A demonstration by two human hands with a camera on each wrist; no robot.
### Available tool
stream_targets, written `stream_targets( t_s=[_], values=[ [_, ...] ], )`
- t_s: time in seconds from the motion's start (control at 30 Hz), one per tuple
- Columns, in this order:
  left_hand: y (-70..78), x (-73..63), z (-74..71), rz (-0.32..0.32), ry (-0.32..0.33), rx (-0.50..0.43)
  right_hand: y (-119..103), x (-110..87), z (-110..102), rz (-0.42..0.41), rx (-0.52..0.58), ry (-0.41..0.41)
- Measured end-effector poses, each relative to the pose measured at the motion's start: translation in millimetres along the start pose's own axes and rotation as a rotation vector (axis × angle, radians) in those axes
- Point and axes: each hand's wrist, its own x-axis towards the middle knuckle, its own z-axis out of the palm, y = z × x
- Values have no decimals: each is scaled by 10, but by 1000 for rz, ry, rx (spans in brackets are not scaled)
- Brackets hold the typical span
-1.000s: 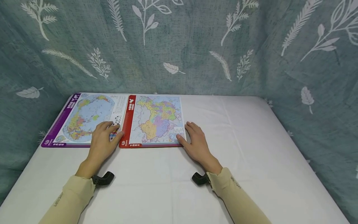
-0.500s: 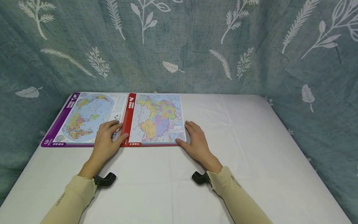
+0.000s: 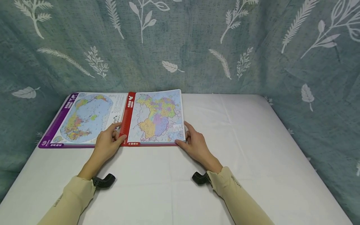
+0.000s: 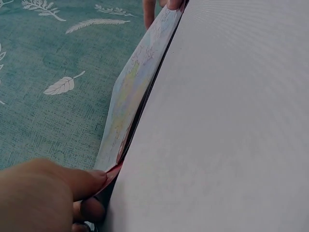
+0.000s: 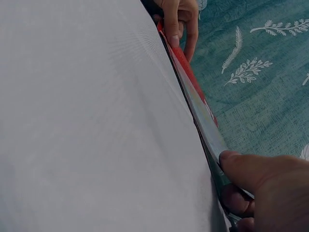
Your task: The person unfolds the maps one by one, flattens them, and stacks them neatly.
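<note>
A red-bordered map sheet [image 3: 157,118], printed with a multicoloured map, is held by both hands at its two sides. My left hand [image 3: 108,139] pinches its red strip near the front left corner, thumb on top and fingers curled below, as the left wrist view shows. At the front right corner, my right hand [image 3: 197,145] grips the map sheet's edge between thumb and curled fingers. The sheet bows and stands slightly off the surface beneath it. To its left lies a purple-bordered world map [image 3: 87,118], flat, its right part next to my left hand.
A white cloth [image 3: 157,187] covers the table, with creases running across it. Behind and at both sides hangs a green leaf-patterned curtain [image 3: 194,81]. Black wrist-worn devices [image 3: 104,181] sit at both cuffs.
My left hand has moved right from the world map onto the red strip. Fingers of both hands have curled under the red-bordered map sheet, and its far right corner has risen.
</note>
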Motion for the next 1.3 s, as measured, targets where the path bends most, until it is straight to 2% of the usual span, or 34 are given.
stream_targets(
  t_s=[0.3, 0.53, 0.77, 1.3],
  values=[
    [-16, 3, -10, -9, -12, -6, -4, -30, 3, 58, 70, -18],
    [-2, 16, -10, 19, -10, -14, 32, -39, 0, 63, 97, 33],
    [-10, -7, -24, 3, -22, -24, 76, -60, -27, 40, 109, 106],
    [1, -9, -18, -31, -32, -6, 232, -107, -228, 127, 87, 158]
  ],
)
